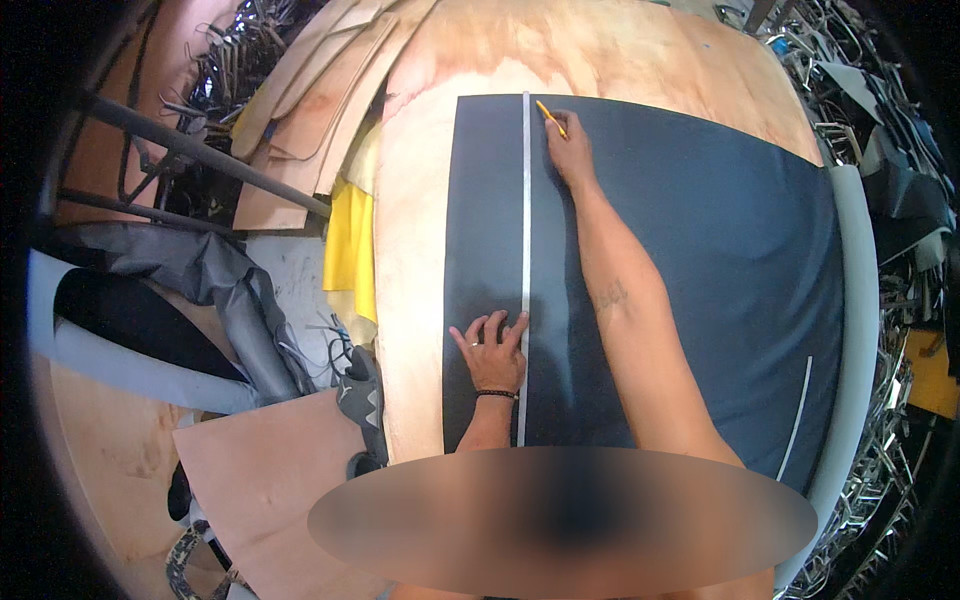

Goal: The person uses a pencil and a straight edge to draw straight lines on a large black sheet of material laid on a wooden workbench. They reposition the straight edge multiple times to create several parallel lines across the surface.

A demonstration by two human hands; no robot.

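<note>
A sheet of dark navy material (690, 250) lies spread over a pale wooden table. Down its left part runs a long, narrow straightedge (527, 220), light in colour. My left hand (492, 355) lies on the sheet with fingers spread, its thumb against the straightedge; a ring and a dark beaded bracelet show on it. Far ahead, near the straightedge's far end, my right hand (570, 150) grips a slim yellow pencil (551, 119), just right of the straightedge. Its tip is by the sheet's far edge; whether it touches the sheet I cannot tell.
Along the sheet's right side runs a pale roll (855, 300). A short white strip (796, 420) lies near it. Curved plywood pieces (330, 90) are stacked far left, above yellow cloth (349, 250). A metal bar (210, 155) crosses the left. Tangled metal parts fill both sides.
</note>
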